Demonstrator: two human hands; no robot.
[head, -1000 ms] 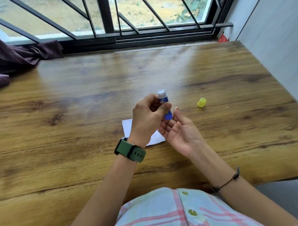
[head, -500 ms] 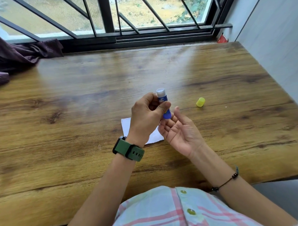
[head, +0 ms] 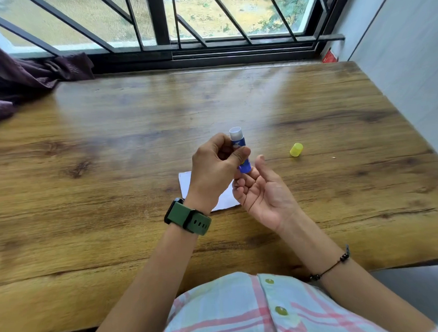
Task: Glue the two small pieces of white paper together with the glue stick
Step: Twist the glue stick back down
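My left hand [head: 213, 171] grips the blue glue stick [head: 238, 140] upright above the table, its uncapped white tip on top. My right hand [head: 261, 191] lies palm up just below and to the right. Its curled fingers cup the stick's bottom end, and the thumb stands beside it. White paper [head: 186, 184] lies flat on the table under both hands, mostly hidden by them, so I cannot tell the two pieces apart. The yellow cap [head: 296, 150] lies on its side on the table to the right of the hands.
The wooden table [head: 113, 144] runs back to a barred window. A dark purple cloth [head: 23, 80] is bunched at the far left corner. A white wall [head: 408, 72] borders the right side, with a small red object [head: 329, 56] in the far right corner.
Both hands have stayed almost in place around the glue stick. The right hand's fingers have shifted slightly at the stick's bottom end.
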